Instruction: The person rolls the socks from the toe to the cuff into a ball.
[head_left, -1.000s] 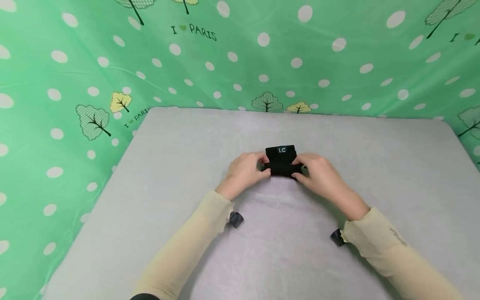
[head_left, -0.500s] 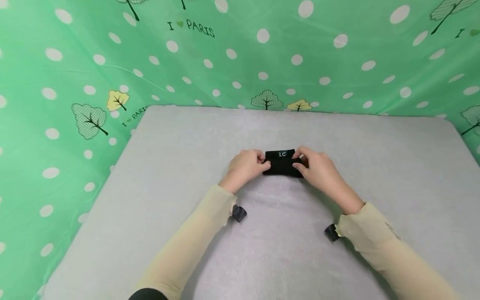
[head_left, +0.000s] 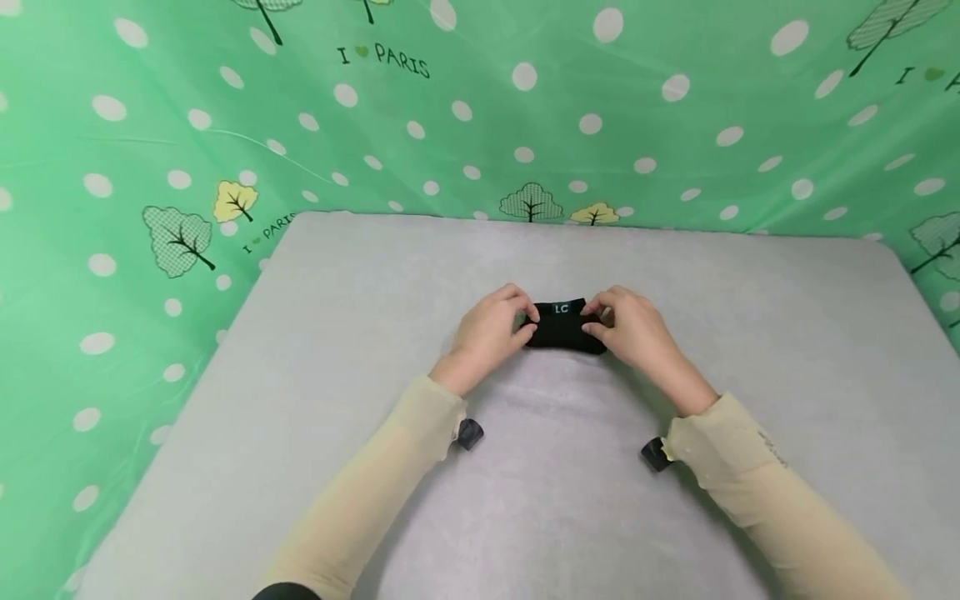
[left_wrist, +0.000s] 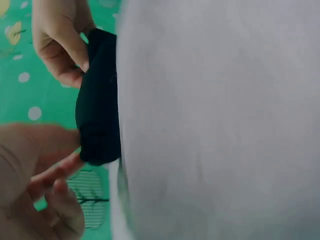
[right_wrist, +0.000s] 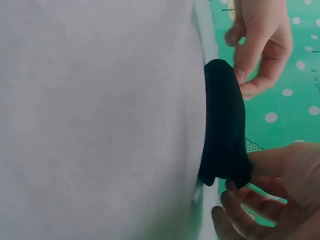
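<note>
A rolled-up black sock [head_left: 561, 331] lies crosswise on the grey table, its white "LC" mark showing along the far edge. At its left end, my left hand [head_left: 486, 333] holds the roll between thumb and fingers. My right hand [head_left: 633, 327] grips the opposite end, thumb on the near side and fingertips by the labelled edge. From the left wrist, the sock [left_wrist: 100, 100] appears as a thick dark roll with a fingertip and thumb at its ends. Loose folds hang at one end of the sock [right_wrist: 227, 125] in the right wrist view.
The grey table [head_left: 360, 333] spreads around both arms. Behind it and along the left hangs a green cloth [head_left: 420, 142] with white dots and tree prints. Small black devices sit at the cuffs of the beige sleeves [head_left: 375, 483].
The flat labelled part that stuck out beyond the roll has been taken up, so the sock is now a compact bundle. The left fingers have shifted to the roll's upper left corner.
</note>
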